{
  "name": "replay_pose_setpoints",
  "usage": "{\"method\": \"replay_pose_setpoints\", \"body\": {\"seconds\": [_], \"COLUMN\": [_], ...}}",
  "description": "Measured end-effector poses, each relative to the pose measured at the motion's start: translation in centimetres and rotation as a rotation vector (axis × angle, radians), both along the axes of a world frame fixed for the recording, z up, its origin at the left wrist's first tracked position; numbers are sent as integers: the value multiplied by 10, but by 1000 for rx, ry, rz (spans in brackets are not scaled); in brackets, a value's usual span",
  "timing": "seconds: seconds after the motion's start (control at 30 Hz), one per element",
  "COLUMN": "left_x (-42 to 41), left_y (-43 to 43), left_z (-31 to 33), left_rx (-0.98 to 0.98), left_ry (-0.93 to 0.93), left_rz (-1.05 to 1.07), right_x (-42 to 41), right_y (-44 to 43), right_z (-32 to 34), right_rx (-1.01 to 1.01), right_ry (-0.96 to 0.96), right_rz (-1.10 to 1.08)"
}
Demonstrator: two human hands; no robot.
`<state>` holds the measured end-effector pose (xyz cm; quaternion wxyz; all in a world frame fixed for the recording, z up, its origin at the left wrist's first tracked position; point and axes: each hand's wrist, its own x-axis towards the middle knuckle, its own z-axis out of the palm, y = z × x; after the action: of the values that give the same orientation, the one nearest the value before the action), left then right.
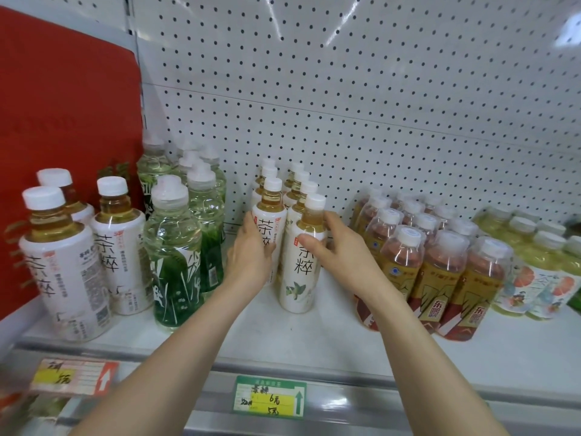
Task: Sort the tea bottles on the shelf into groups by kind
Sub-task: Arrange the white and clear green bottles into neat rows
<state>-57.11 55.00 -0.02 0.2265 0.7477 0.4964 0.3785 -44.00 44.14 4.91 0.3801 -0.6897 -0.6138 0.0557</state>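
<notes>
Mid-shelf, left hand wraps one upright white bottle, right hand grips its neighbour, touching.

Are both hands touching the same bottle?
No, the left hand holds one white-labelled amber tea bottle, while the right hand grips another white-labelled bottle beside it.

You can read 茶粹 on the white bottles, 东鹏 on the red-yellow bottles, and 6元 and 5元 on the green price tag
</notes>
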Motion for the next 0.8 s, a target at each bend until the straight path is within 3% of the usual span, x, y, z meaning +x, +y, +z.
{"method": "replay_pose_setpoints", "body": {"seconds": [0.3, 0.37, 0.43, 0.5, 0.57, 0.67, 0.8], "left_x": [-11, -30, -56, -86, -112, -133, -139], "left_y": [-16, -35, -56, -71, -74, -61, -42], "left_z": [2, 4, 9, 13, 15, 19, 20], "left_rx": [4, 131, 379, 599, 673, 483, 273], "left_ry": [-15, -29, -75, -157, -199, -125, -35], "left_rz": [-83, -144, -138, -53, 85, 185, 108], "right_x": [-3, -4, -13, -33, -60, -97, -123], "right_y": [1, 0, -5, -10, -3, 32, 84], "right_z": [-2, -3, 0, 10, 21, 35, 61], "right_rx": [-55, -36, 143, 408, 504, 340, 84], "right_ry": [-28, -70, -131, -174, -187, -138, -156], "right_rz": [5, -55, -188, -249, -168, 9, 88]}}
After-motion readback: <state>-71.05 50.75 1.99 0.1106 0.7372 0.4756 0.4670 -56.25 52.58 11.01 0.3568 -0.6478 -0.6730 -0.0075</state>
